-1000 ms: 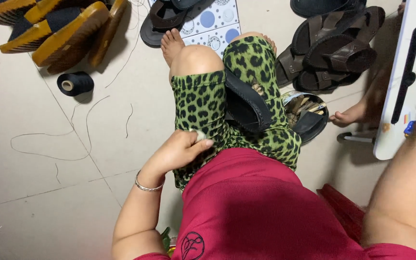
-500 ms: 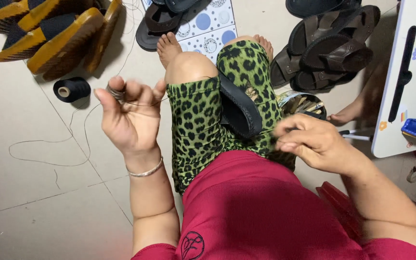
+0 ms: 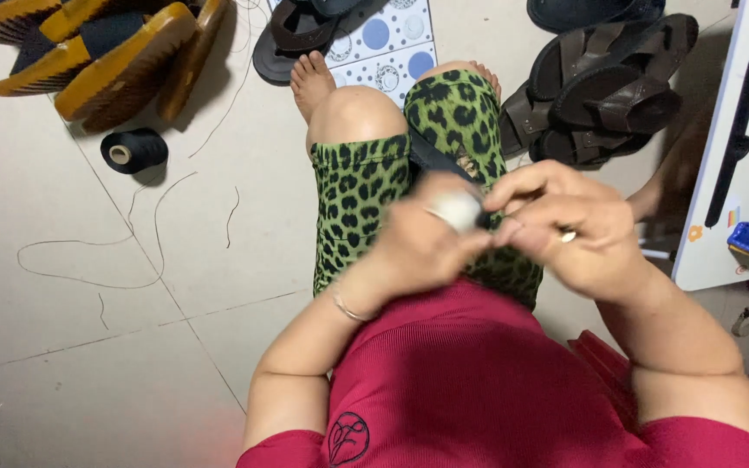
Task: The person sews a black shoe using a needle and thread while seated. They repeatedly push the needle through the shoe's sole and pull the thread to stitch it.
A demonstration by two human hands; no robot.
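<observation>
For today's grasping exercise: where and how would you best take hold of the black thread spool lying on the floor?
Grip the black thread spool across its round wound sides, coming straight down from above. It seems to lie tilted, its pale core end facing the camera, with bare floor around it. Mind the loose thread trailing nearby.

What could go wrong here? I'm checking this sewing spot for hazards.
1. Loose thread trails across the floor from the black spool; it could snag the bare foot.
2. Both hands, left hand and right hand, meet blurred over the lap, so any small item in their grip might drop.
3. Piled sandals crowd the legs.
</observation>
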